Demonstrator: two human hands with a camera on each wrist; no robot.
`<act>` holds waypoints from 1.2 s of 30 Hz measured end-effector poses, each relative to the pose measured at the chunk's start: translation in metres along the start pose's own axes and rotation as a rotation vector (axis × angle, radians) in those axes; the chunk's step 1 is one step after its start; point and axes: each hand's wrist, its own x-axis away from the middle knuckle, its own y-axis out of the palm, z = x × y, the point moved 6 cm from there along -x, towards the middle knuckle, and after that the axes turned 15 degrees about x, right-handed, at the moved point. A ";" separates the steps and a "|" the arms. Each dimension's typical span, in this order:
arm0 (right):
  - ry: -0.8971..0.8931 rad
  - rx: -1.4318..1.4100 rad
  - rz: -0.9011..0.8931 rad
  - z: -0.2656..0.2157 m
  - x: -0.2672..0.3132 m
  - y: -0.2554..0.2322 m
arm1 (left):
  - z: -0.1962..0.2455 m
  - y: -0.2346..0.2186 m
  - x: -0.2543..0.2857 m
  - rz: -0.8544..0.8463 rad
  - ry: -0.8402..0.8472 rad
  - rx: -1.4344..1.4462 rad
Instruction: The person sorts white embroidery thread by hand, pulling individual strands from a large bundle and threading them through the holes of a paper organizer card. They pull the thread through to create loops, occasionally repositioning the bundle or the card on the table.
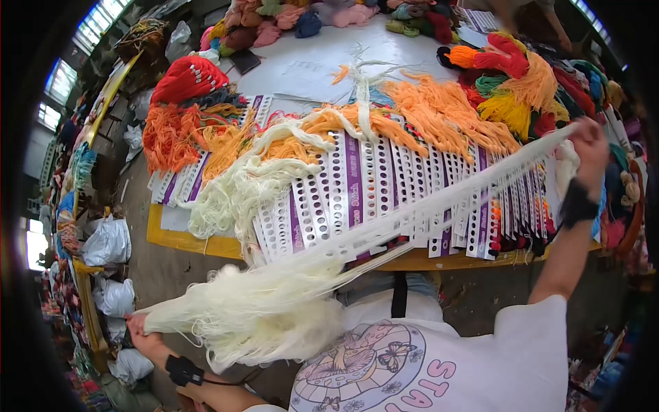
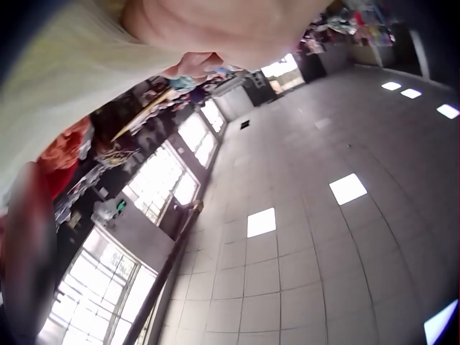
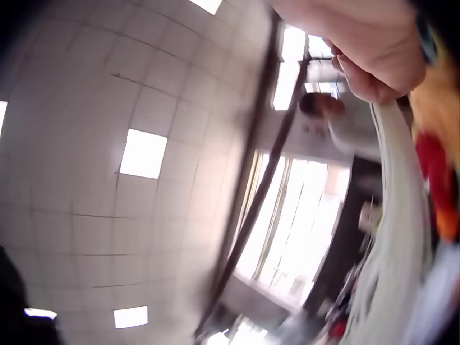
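Note:
A long skein of cream yarn [image 1: 268, 302] is stretched slantwise across the front of the body, from low left to high right. At its bunched left end my left hand [image 1: 143, 331] grips the yarn. My right hand [image 1: 589, 147], raised at the far right, holds the other end, where the strands run thin and taut. In the right wrist view the cream strands [image 3: 399, 215] hang from the curled fingers. The left wrist view shows pale yarn [image 2: 57, 93] beside the palm. Behind the skein lie punched white-and-purple cards [image 1: 350, 178] with yarn threaded through them.
The table's yellow edge [image 1: 195, 237] runs behind the skein. Orange yarn [image 1: 439, 113] and more cream yarn [image 1: 226, 199] lie over the cards. Red yarn [image 1: 189, 79] sits back left, with a multicoloured heap [image 1: 511, 82] back right. White plastic bags [image 1: 108, 242] stand at the left. Another person [image 1: 549, 20] is at the far right.

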 end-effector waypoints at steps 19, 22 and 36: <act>0.582 -1.068 -1.105 -0.063 0.184 0.266 | -0.617 0.109 0.108 -0.585 -0.987 -1.041; 0.677 -1.092 -1.147 -0.060 0.187 0.271 | -0.617 0.115 0.110 -0.595 -0.975 -1.026; 0.211 -0.017 -0.672 -0.064 0.145 0.249 | -0.632 0.081 0.074 -0.774 -0.589 -1.456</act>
